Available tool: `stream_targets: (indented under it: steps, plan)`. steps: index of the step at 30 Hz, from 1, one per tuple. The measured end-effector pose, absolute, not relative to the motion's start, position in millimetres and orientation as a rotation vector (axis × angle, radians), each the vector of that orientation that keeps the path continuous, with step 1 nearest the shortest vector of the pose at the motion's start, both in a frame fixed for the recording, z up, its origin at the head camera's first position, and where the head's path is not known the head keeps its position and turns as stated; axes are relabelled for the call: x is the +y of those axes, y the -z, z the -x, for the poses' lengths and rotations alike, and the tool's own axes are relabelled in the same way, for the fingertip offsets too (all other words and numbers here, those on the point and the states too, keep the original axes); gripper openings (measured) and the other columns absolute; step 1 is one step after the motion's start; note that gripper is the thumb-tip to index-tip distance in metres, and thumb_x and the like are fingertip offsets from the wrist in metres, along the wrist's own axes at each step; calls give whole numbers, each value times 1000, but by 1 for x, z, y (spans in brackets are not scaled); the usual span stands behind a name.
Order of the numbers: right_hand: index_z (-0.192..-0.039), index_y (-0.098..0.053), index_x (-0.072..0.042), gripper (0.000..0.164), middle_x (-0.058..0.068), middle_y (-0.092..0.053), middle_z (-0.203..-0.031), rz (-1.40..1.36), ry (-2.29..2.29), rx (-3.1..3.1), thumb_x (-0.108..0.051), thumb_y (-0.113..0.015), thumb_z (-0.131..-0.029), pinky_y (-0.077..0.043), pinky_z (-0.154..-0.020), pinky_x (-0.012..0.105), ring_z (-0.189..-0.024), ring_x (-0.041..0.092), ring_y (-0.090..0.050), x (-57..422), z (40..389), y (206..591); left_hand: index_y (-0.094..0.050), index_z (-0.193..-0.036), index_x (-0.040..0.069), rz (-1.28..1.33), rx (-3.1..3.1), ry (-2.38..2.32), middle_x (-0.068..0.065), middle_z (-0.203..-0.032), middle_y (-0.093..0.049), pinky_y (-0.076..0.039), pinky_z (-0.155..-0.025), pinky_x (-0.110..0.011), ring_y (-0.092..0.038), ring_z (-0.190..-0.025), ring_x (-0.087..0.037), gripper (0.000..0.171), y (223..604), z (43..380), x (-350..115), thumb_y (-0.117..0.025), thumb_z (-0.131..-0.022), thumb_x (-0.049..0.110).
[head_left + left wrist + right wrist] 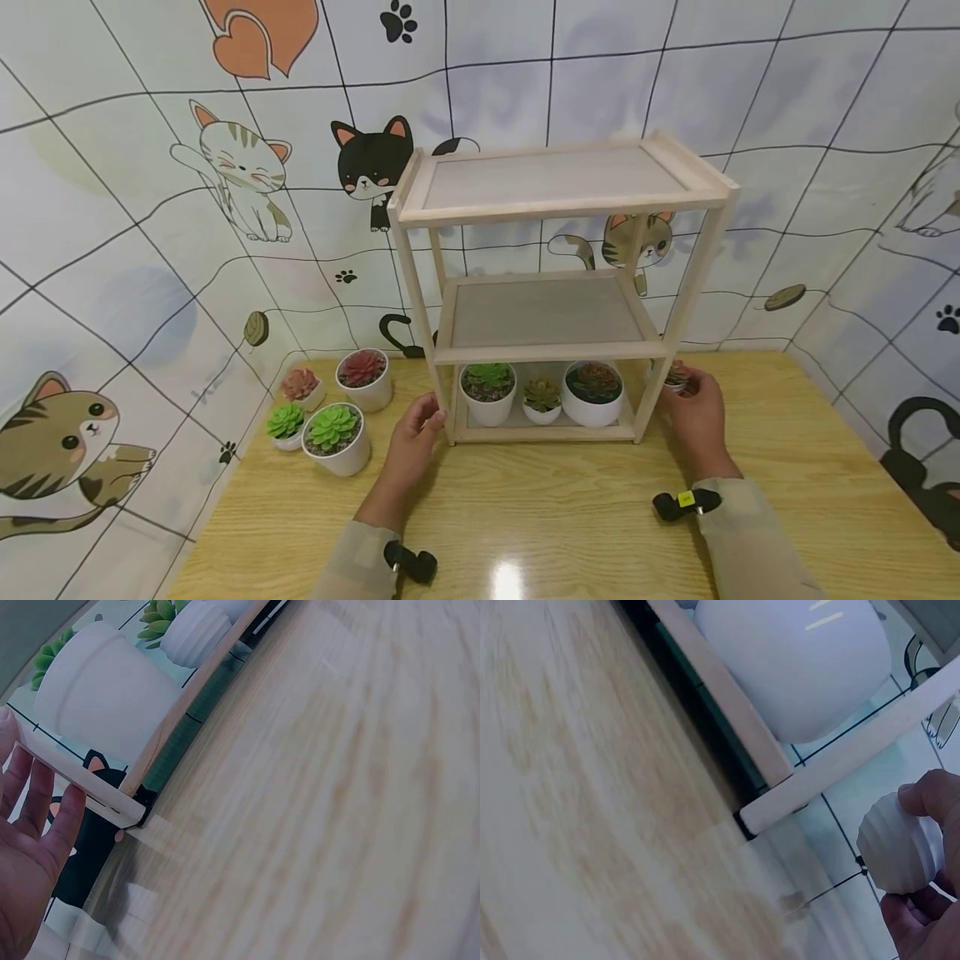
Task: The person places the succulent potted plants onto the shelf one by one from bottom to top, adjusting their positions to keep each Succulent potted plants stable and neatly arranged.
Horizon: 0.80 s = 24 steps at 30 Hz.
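Note:
A small potted succulent (677,377) in a ribbed white pot (900,844) is pinched between the thumb and fingers of my right hand (697,412), just outside the shelf's right front post. My left hand (412,437) holds the left front post of the wooden three-tier shelf (547,352) near its bottom, thumb at the front. On the bottom tier stand a green succulent in a white pot (489,404), a small olive-green succulent (542,400) and a dark reddish-green succulent in a larger rounded pot (594,404). The middle and top tiers hold nothing.
Left of the shelf, a dark red succulent (365,379), a pink one (302,387), a small bright green one (285,425) and a larger green one (336,442) stand on the wooden table (540,508). A cat-patterned wall (495,108) rises close behind.

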State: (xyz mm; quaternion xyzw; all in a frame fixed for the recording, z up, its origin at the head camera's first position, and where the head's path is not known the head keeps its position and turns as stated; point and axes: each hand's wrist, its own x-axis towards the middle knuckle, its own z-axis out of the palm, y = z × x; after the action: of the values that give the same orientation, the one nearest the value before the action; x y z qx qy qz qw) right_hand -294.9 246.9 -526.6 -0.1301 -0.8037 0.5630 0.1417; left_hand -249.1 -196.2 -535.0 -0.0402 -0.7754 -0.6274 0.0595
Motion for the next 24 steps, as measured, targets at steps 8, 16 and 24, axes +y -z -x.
stream_targets:
  steps: [8,16,24]
  plan:
    - [-149,-44,3,63,23,-54,-142,357,-1602,-2362,-31,-66,-101,-44,-77,3,-123,24,-59,246,292,515,-59,-139,9,136,-2342,1893,-18,-133,-67,-49,-111,-45,-57,-132,-29,36,535,249,-196,-58,-107,26]
    - [-149,-42,4,67,26,-53,-146,348,-1540,-2462,-32,-68,-99,-41,-78,6,-131,35,-56,246,279,484,-61,-136,7,137,-2339,1889,-18,-130,-67,-49,-108,-34,-58,-129,-26,33,534,250,-196,-59,-107,22]
    - [-140,-47,5,59,24,-56,-138,206,-1487,-2500,-31,-69,-99,-44,-75,6,-96,-9,-50,246,268,456,-60,-137,6,139,-2343,1883,-18,-130,-67,-49,-109,-39,-58,-131,-27,34,533,250,-196,-58,-107,22]
